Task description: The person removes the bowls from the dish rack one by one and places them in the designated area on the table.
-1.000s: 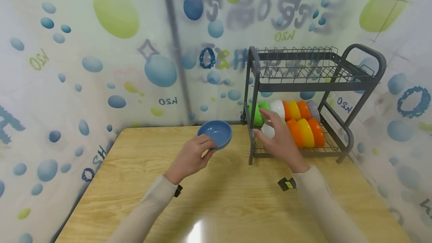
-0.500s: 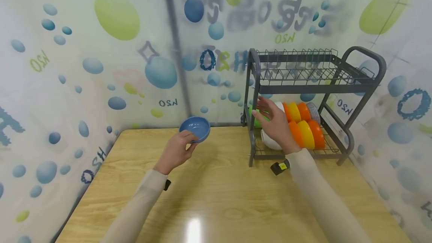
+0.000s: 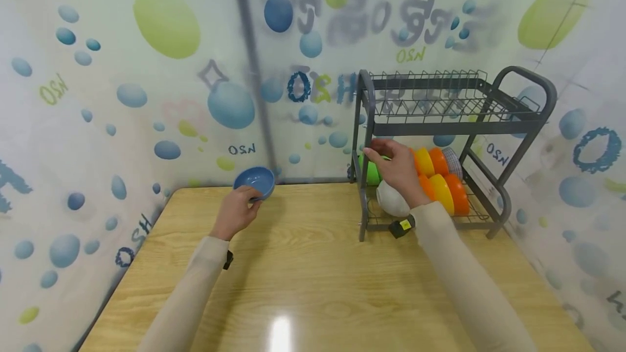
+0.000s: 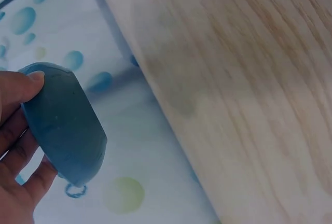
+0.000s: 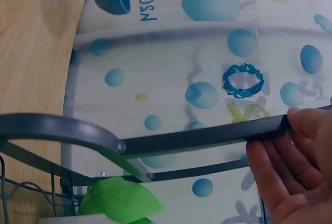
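Observation:
A small blue bowl (image 3: 256, 178) is tilted in my left hand (image 3: 233, 214), above the back left part of the table. In the left wrist view, the thumb lies at the rim of the bowl (image 4: 67, 125), with the fingers on the other side. My right hand (image 3: 398, 170) is at the left front post of a grey two-tier dish rack (image 3: 370, 107). The right wrist view shows thumb and fingers on opposite sides of the rack's bar (image 5: 207, 136), pinching it. Behind that hand, a green bowl (image 3: 374, 173) is partly hidden.
Stacked bowls stand sideways on the lower tier: a white bowl (image 3: 391, 200), a yellow bowl (image 3: 442, 194), an orange bowl (image 3: 458, 194) and several others behind. The upper tier is a wire basket (image 3: 440, 107). The wooden table (image 3: 303, 265) meets a patterned wall sheet at the back.
My left hand has carried the blue bowl leftward, away from the rack. My right hand has moved up and left from in front of the white bowl to the rack's post and now pinches it.

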`<state>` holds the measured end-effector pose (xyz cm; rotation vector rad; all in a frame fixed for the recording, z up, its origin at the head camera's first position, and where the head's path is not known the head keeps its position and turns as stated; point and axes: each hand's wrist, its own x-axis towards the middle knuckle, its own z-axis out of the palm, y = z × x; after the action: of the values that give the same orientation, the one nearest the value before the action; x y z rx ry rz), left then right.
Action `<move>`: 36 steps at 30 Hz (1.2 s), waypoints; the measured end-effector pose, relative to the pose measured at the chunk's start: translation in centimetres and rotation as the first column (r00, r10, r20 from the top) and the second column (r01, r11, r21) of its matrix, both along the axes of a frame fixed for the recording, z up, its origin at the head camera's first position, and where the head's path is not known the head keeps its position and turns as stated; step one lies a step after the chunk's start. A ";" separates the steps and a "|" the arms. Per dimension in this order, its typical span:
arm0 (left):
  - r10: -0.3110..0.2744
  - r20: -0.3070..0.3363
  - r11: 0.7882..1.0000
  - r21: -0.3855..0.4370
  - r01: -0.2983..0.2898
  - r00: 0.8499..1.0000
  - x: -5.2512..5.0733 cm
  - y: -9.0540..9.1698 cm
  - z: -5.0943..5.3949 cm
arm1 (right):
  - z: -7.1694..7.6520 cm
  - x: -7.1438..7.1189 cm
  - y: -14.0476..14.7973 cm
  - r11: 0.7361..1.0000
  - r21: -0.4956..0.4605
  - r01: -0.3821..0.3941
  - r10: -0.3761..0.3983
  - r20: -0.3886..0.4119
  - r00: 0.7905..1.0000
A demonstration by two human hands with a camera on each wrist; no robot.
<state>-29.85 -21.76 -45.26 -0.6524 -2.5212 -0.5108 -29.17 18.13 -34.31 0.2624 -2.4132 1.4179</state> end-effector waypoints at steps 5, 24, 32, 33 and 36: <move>0.055 0.028 0.998 -0.001 -0.055 0.998 -1.0 -1.6 -1.1 | 0.2 -0.1 0.3 0.998 0.057 -0.018 0.018 -0.005 1.000; 0.189 0.197 0.981 -0.073 -0.178 0.962 -1.3 -4.5 -3.6 | 0.1 -0.1 -0.2 0.997 0.081 -0.002 0.001 0.002 1.000; 0.183 0.201 0.982 -0.080 -0.170 0.962 -1.3 -4.6 -4.1 | -0.1 -0.1 -0.1 0.997 0.073 -0.005 0.008 -0.034 0.999; 0.183 0.199 0.982 -0.083 -0.169 0.963 -1.3 -4.6 -4.1 | -0.1 -0.1 -0.1 0.997 0.071 -0.006 0.009 -0.036 0.999; 0.184 0.196 0.982 -0.082 -0.171 0.963 -1.4 -4.6 -4.1 | 0.1 -0.1 -0.2 0.998 0.066 -0.005 0.007 -0.038 0.999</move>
<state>-31.21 -26.37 -49.34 -0.4086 -2.7651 -0.4528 -29.30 17.92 -34.25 0.3102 -2.4330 1.3247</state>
